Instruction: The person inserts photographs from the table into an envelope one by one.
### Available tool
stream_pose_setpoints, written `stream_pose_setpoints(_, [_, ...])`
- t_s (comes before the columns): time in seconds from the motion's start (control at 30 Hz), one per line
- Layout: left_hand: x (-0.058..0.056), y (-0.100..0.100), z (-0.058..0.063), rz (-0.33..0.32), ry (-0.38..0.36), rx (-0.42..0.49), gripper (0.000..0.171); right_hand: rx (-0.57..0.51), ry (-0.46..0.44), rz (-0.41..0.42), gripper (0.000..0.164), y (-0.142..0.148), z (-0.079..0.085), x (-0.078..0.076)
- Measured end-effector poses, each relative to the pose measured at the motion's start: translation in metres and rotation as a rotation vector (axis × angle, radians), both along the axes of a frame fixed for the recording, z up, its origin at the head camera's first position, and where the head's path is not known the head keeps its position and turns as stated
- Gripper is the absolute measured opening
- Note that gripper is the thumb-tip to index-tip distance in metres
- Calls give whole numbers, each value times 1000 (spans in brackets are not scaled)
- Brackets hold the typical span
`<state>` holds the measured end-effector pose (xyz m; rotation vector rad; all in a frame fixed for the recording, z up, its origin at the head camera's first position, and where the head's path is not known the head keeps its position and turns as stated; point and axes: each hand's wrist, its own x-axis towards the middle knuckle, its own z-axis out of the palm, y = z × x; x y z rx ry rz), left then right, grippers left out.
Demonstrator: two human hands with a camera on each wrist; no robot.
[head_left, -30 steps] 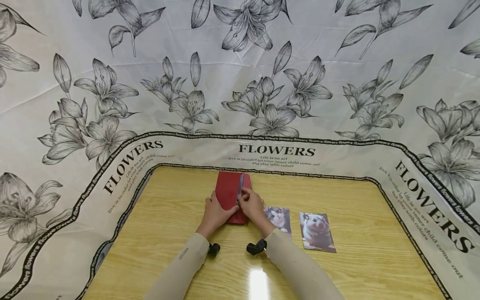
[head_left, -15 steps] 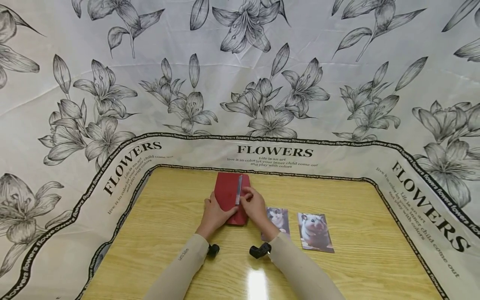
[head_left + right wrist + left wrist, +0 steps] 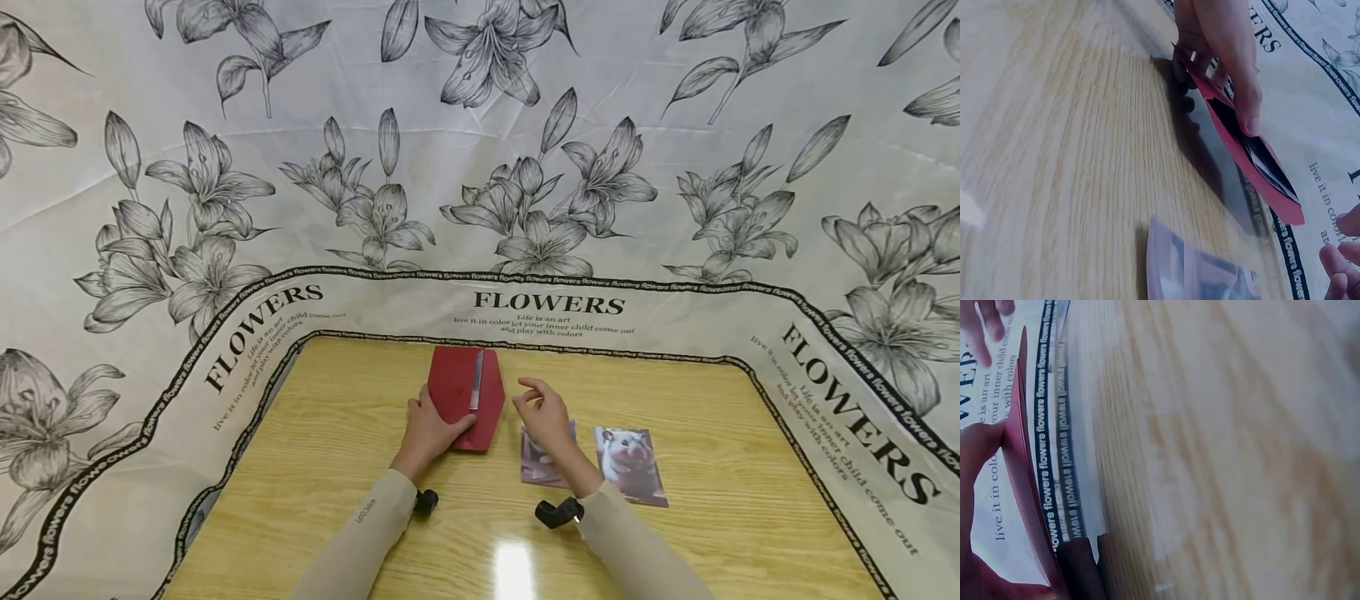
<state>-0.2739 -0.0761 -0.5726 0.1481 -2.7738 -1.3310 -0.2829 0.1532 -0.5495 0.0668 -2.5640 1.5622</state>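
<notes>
My left hand (image 3: 431, 433) holds a red envelope (image 3: 453, 383) by its side, the thumb pressed across the front near the opening. A thin strip of a photo card (image 3: 477, 383) sticks out of the envelope's mouth, beside the unfolded flap (image 3: 491, 400). In the right wrist view the envelope (image 3: 1244, 156) is tilted above the table, with cards showing inside its dark opening. My right hand (image 3: 546, 417) hovers just right of the flap, fingers loosely bent with nothing in them. Beneath it lies a cat photo card (image 3: 542, 471), partly hidden by the hand and wrist.
A hamster photo card (image 3: 630, 465) lies flat on the wooden table (image 3: 337, 433), right of the cat card. A white cloth (image 3: 390, 308) printed with flowers and lettering borders the table and rises behind it. Each wrist wears a black camera mount (image 3: 558, 512).
My right hand has let go at the envelope's opening and moved right, over the cat card. The envelope flap shows fully now. My left hand keeps its hold in place.
</notes>
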Motion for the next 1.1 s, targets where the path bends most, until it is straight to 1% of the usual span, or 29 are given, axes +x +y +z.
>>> stream_pose_setpoints(0.2, [-1,-2,-3,0,-1,-8,120,39,-36,-12,43,26,3,11])
stream_pose_setpoints(0.37, [-2,-3,-3,5,0,-6,119,71,-40,-26,45,47,4,21])
stream_pose_setpoints(0.57, [-1,-3,-2,0,-7,4,120,111,-28,-63,46,74,4,33])
stream_pose_setpoints(0.77, [-3,-3,-3,-9,-14,-2,120,168,-47,-115,48,104,-1,42])
stream_pose_setpoints(0.87, [-4,-3,-3,-15,-26,-12,120,194,-58,-124,50,117,-1,49])
stream_pose_setpoints(0.97, [-4,-3,-2,-15,-15,-8,119,239,-76,-144,54,130,-2,59])
stream_pose_setpoints(1.1, [-1,-1,-1,-14,-8,-7,120,303,-60,-177,57,145,-6,75])
